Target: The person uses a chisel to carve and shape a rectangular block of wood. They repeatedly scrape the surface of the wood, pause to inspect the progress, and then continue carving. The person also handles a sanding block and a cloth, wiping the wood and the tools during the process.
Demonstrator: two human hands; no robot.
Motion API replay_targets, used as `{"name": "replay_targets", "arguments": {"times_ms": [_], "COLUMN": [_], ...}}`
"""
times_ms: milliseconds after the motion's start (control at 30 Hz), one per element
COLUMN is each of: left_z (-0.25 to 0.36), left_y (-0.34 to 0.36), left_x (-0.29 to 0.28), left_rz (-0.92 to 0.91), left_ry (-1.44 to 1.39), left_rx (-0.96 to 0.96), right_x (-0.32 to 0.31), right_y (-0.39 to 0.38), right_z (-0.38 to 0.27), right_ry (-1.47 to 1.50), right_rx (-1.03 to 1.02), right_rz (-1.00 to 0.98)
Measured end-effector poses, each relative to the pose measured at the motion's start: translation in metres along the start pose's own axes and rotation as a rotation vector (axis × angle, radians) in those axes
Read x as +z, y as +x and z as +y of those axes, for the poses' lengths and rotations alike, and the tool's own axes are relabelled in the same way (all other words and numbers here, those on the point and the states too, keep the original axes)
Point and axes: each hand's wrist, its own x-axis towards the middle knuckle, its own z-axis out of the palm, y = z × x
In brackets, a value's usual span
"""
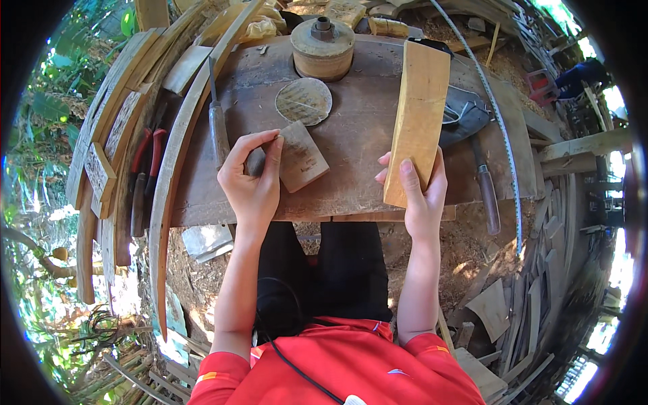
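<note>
My right hand (422,185) grips the lower end of a long, slightly curved yellowish wooden board (422,115), raised upright over the right part of the bench (364,148). Thumb and forefinger of my left hand (255,177) are pinched together at the upper left edge of a small square wooden block (304,162). Whether they grip that edge or some tiny thing, I cannot make out. Beyond the block lies a round wooden disc (304,102) with dark markings. A chisel-like tool (218,128) with a wooden handle lies to the left of my left hand.
A round wooden pot-like piece (322,50) with a metal neck stands at the far edge. Long curved planks (182,145) and red-handled pliers (155,152) are on the left. To the right are a dark cloth (466,111), a handled tool (486,189) and a saw blade (499,115).
</note>
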Motion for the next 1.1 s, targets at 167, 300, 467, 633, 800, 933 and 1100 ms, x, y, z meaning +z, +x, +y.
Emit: {"name": "replay_targets", "arguments": {"times_ms": [167, 300, 467, 633, 800, 933, 1100], "left_z": [0.002, 0.006, 0.001, -0.003, -0.001, 0.001, 0.004], "left_y": [-0.001, -0.001, -0.003, -0.003, -0.003, -0.005, -0.003], "left_x": [0.000, 0.003, 0.003, 0.006, 0.004, 0.003, 0.002], "left_rz": [-0.003, 0.010, 0.049, 0.074, 0.028, 0.036, 0.014], "left_ry": [0.102, 0.073, 0.088, 0.048, 0.056, 0.012, 0.047], "left_rx": [0.049, 0.010, 0.042, 0.053, 0.029, 0.007, 0.004], "right_x": [0.001, 0.001, 0.013, 0.018, 0.018, 0.024, 0.025], "right_y": [0.000, -0.002, -0.012, -0.020, -0.018, -0.030, -0.023], "right_z": [0.000, -0.004, -0.044, -0.053, -0.059, -0.063, -0.070], "right_ry": [0.015, -0.088, -0.513, -0.720, -0.853, -0.715, -0.843], "right_rx": [-0.014, -0.048, -0.279, -0.530, -0.331, -0.487, -0.377], "right_rz": [0.000, -0.018, -0.024, -0.098, -0.314, -0.092, -0.314]}}
